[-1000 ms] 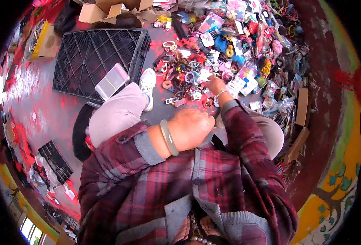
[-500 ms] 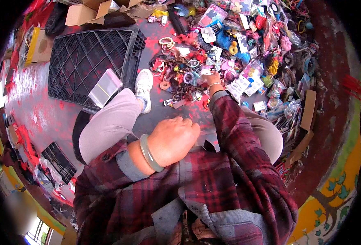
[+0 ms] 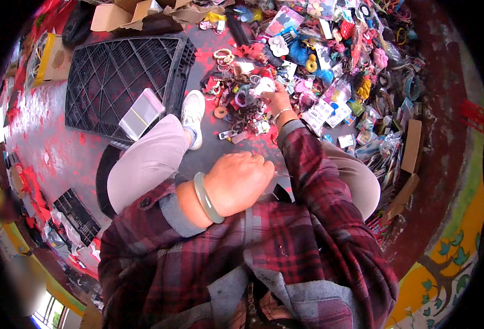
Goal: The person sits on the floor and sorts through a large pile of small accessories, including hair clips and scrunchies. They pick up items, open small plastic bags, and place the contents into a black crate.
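Note:
Close to my body, my left hand [image 3: 238, 183] is closed in a fist, with a pale green bangle [image 3: 204, 198] round the wrist. Whatever the fist may hold is hidden. My right hand [image 3: 278, 103] reaches out to the heap of hair accessories, thumb and fingers pinching the edge of a white, ring-shaped hair tie [image 3: 264, 85]. Around it lie a tan ring-shaped hair tie [image 3: 220, 112], beaded bands [image 3: 223, 55], a pink oval piece [image 3: 304, 85] and dark tangled bands. White cards [image 3: 317, 113] with small items rest just right of that hand.
A black plastic crate [image 3: 122, 82] stands at the left, with a stack of clear plastic sleeves [image 3: 142, 114] on its near edge. Torn cardboard boxes [image 3: 110, 17] are at the far left. A larger pile of packaged accessories [image 3: 357, 60] spreads to the right, beside a cardboard strip [image 3: 411, 145].
My right hand has moved slightly up and left, and the white hair tie now shows at its fingertips. My left fist has shifted slightly to the right and stays closed.

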### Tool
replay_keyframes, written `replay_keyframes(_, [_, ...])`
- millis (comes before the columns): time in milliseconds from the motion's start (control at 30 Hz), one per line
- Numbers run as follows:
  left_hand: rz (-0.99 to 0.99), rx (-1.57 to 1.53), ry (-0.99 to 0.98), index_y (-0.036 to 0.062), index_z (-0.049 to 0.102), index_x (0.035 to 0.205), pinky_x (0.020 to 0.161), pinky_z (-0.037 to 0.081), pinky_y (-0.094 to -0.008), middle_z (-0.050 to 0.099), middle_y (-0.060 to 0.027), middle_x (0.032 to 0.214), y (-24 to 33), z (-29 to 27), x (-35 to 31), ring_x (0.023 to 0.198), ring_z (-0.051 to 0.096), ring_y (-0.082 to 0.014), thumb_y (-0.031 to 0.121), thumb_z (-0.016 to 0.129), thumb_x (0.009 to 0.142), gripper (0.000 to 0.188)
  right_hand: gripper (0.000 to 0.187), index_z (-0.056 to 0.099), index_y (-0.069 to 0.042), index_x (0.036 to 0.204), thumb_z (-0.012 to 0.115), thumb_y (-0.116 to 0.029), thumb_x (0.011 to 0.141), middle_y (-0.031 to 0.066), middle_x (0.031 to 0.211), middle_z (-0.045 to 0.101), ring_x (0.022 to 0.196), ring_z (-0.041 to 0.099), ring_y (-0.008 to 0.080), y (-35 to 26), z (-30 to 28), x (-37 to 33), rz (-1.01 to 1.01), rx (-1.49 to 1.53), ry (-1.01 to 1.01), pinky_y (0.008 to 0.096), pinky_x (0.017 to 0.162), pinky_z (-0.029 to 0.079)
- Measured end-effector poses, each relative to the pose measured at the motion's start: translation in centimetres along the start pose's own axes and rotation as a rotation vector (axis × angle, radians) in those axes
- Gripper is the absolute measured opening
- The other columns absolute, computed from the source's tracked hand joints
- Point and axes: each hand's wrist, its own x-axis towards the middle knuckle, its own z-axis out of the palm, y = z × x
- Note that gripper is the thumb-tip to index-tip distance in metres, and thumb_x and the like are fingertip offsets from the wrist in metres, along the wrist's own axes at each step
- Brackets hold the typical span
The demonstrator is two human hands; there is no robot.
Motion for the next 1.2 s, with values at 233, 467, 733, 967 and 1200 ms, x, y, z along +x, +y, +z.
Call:
replay_keyframes(233, [0.051, 0.029, 0.003, 0.0046, 0.051, 0.077, 0.064, 0.047, -0.0375, 0.055, -0.012, 0.073, 0.3, 0.5, 0.1, 0.072, 0.058, -0.0279, 0.008, 0.054, 0.068, 0.009, 0.028, 0.057, -0.004, 0.092, 0.05, 0.01, 0.07, 0.006, 0.099, 0.057, 0.08, 0.057, 0.0188, 0.0, -7.8, 1.6, -0.172, -0.263, -0.12, 0.0282, 0.063, 0.046])
replay_keyframes(467, [0.043, 0.017, -0.026, 0.0044, 0.051, 0.077, 0.065, 0.047, -0.0374, 0.055, -0.012, 0.074, 0.7, 0.6, 0.6, 0.074, 0.057, -0.0282, 0.006, 0.056, 0.066, 0.012, 0.023, 0.062, -0.007, 0.097, 0.055, -0.013, 0.076, 0.005, 0.074, 0.056, 0.063, 0.051, 0.0175, 1.5, -11.9, 0.4, -0.291, -0.438, 0.507, 0.0268, 0.058, 0.041])
replay_keyframes(733, [-0.013, -0.008, -0.058, 0.0038, 0.051, 0.077, 0.065, 0.046, -0.0382, 0.054, -0.0119, 0.073, 0.1, 0.5, 0.7, 0.073, 0.057, -0.0291, 0.007, 0.058, 0.065, 0.014, 0.045, 0.06, -0.01, 0.103, 0.058, -0.041, 0.071, 0.0163, 0.104, 0.06, 0.089, 0.06, 0.0301, 2.3, -10.7, -2.3, 0.171, -1.099, 0.535, 0.0356, 0.08, 0.045])
replay_keyframes(967, [0.007, -0.017, -0.046, 0.0043, 0.051, 0.077, 0.064, 0.046, -0.0384, 0.054, -0.0118, 0.073, -0.1, 0.4, 1.0, 0.073, 0.057, -0.0291, 0.007, 0.057, 0.066, 0.013, 0.07, 0.055, 0.001, 0.104, 0.067, -0.054, 0.063, 0.02, 0.101, 0.06, 0.094, 0.059, 0.0335, 3.8, -7.1, -1.7, 0.149, -1.392, 0.363, 0.0378, 0.08, 0.047])
replay_keyframes(1200, [0.021, 0.04, -0.015, 0.0048, 0.051, 0.076, 0.063, 0.047, -0.0394, 0.055, -0.0123, 0.072, 0.3, 0.6, 0.6, 0.073, 0.058, -0.0299, 0.007, 0.055, 0.068, 0.01, 0.045, 0.066, -0.008, 0.088, 0.066, -0.046, 0.063, 0.0159, 0.092, 0.063, 0.091, 0.06, 0.0309, 2.5, -8.7, -1.2, 0.066, -1.437, 0.193, 0.0383, 0.079, 0.047])
